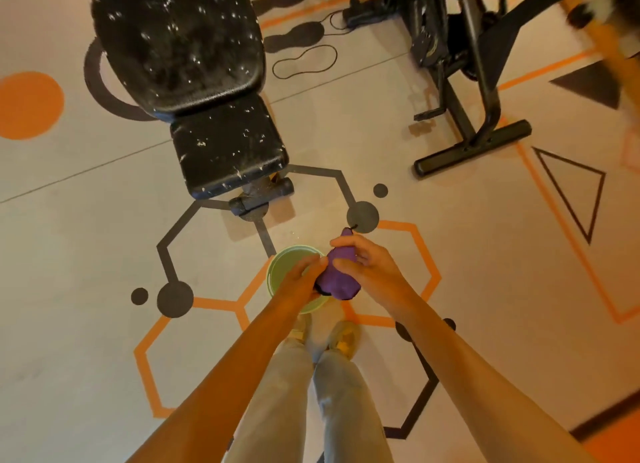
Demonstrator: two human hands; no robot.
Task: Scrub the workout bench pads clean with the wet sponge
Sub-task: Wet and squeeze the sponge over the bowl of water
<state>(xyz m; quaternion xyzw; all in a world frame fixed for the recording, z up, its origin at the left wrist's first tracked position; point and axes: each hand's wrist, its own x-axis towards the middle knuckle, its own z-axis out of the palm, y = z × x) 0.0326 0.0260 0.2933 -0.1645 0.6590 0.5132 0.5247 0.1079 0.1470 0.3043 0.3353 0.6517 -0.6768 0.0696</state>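
Note:
A black workout bench stands ahead of me on the floor, its back pad [176, 43] and seat pad [227, 147] speckled with white flecks. Both my hands hold a purple sponge [337, 277] in front of me, above a pale green bowl [282, 267] on the floor. My left hand [303, 277] grips the sponge's lower left side. My right hand [367, 267] wraps its upper right side. The bowl's near rim is hidden behind my left hand and the sponge.
A black exercise bike [464, 74] stands to the right of the bench. Black cords [304, 60] and footprint marks lie on the floor behind it. The floor carries orange and dark hexagon, dot and triangle markings. My legs and shoes [325, 338] are below the bowl.

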